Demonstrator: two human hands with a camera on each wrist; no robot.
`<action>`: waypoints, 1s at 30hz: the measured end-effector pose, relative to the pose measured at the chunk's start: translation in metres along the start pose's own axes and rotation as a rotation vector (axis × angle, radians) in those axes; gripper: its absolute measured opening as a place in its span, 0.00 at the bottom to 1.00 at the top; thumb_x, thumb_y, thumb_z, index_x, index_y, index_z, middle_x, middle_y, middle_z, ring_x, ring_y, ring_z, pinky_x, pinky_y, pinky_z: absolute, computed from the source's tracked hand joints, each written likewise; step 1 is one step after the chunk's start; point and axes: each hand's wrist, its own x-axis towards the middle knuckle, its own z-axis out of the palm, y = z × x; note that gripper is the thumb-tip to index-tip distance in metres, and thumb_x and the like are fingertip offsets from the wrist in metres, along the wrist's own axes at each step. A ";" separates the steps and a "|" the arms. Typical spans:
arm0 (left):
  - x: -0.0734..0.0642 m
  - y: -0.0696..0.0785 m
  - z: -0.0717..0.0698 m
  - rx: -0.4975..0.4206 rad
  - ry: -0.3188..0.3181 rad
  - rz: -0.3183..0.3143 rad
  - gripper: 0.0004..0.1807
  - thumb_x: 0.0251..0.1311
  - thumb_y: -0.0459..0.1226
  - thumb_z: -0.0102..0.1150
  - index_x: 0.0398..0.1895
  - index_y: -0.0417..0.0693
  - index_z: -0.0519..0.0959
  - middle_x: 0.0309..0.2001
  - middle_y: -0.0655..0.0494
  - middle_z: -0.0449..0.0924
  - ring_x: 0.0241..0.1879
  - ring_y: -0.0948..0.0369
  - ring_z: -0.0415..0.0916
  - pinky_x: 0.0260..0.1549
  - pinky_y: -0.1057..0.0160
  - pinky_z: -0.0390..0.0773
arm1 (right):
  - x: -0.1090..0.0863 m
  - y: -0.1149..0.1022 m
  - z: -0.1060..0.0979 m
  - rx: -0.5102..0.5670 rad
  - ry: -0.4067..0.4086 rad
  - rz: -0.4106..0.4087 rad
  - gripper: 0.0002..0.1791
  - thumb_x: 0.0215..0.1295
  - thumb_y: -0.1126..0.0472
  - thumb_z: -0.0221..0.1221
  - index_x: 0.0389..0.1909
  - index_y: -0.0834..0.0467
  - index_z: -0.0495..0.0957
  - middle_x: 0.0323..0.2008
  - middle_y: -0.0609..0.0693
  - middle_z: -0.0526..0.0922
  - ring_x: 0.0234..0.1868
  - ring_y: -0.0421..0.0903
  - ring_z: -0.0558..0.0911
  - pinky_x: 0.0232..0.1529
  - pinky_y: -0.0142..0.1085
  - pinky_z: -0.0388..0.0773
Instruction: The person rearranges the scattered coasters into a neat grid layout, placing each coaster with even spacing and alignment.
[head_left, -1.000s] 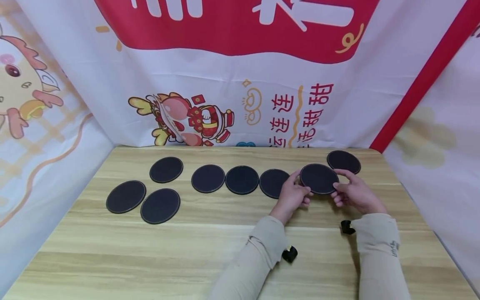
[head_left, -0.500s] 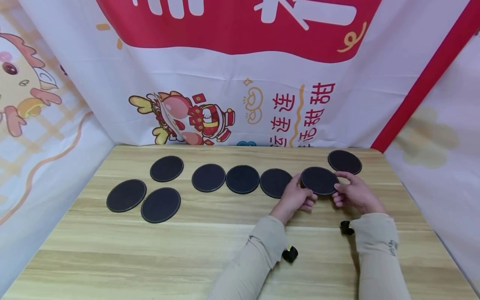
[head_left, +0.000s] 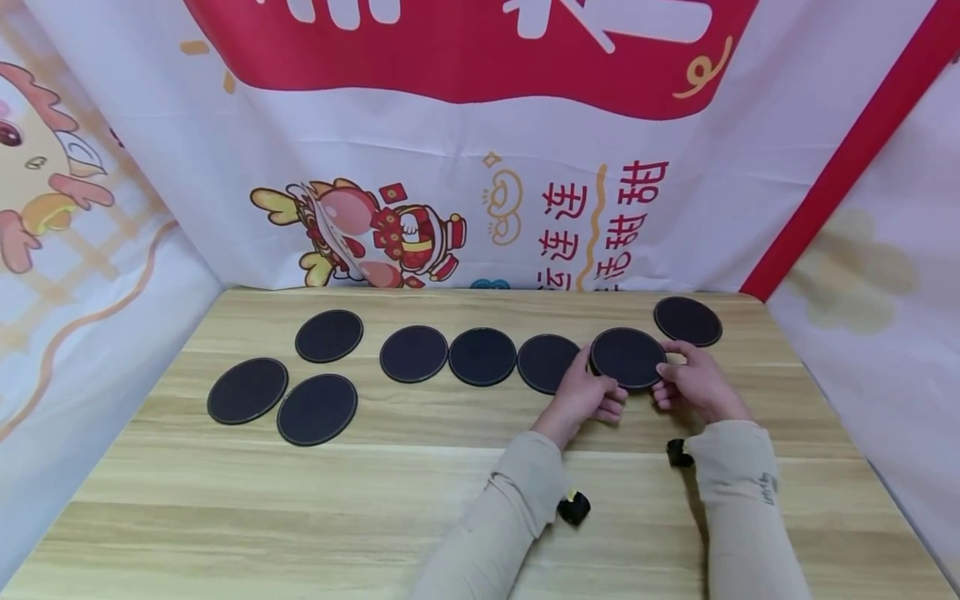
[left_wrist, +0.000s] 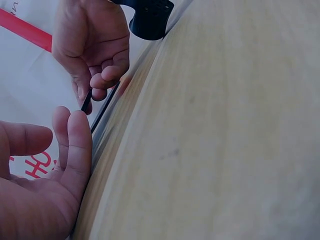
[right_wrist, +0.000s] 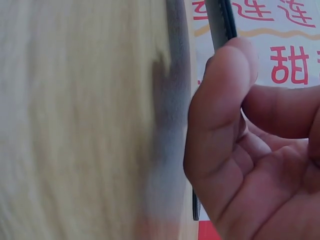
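Near the right of the wooden table (head_left: 337,517), both hands are at a round black coaster (head_left: 628,358). My right hand (head_left: 697,383) pinches its right edge, thumb on top; in the right wrist view, the coaster's dark edge (right_wrist: 227,20) shows beyond the fingertips. My left hand (head_left: 581,396) has its index finger along the left edge and its thumb at the lower-left rim; its other fingers lie below. In the left wrist view, the left fingers (left_wrist: 75,145) reach the coaster's edge. Close on the left lies another black coaster (head_left: 547,363), partly behind the left index finger.
Two more coasters, one in the middle (head_left: 482,357) and one further left (head_left: 414,354), continue the row. Three coasters lie apart at the left, among them a lower one (head_left: 317,409). Another coaster (head_left: 687,321) sits behind the right hand. A printed cloth (head_left: 450,133) hangs behind the table.
The held coaster dips slightly, then both hands and the coaster shift a little to the left, close to the row. The other coasters stay put; the head view shifts slightly.
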 end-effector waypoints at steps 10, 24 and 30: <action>0.000 -0.002 -0.004 -0.016 -0.017 0.006 0.46 0.63 0.24 0.54 0.82 0.55 0.49 0.29 0.40 0.85 0.15 0.58 0.77 0.19 0.59 0.83 | 0.001 -0.002 0.006 -0.032 0.023 0.025 0.30 0.77 0.70 0.44 0.75 0.68 0.47 0.23 0.55 0.81 0.21 0.44 0.81 0.26 0.39 0.84; 0.000 -0.002 -0.005 -0.033 -0.043 -0.001 0.44 0.63 0.24 0.54 0.81 0.48 0.51 0.32 0.37 0.85 0.16 0.59 0.78 0.21 0.59 0.84 | 0.000 -0.003 0.007 -0.174 0.027 0.078 0.30 0.76 0.68 0.44 0.75 0.70 0.51 0.23 0.54 0.80 0.21 0.44 0.81 0.24 0.40 0.83; 0.002 -0.003 -0.006 -0.039 -0.044 0.007 0.44 0.62 0.23 0.54 0.81 0.46 0.51 0.30 0.39 0.85 0.16 0.59 0.78 0.20 0.60 0.83 | 0.001 -0.002 0.004 -0.191 0.018 0.080 0.29 0.75 0.70 0.42 0.75 0.71 0.52 0.22 0.53 0.80 0.20 0.44 0.81 0.25 0.40 0.83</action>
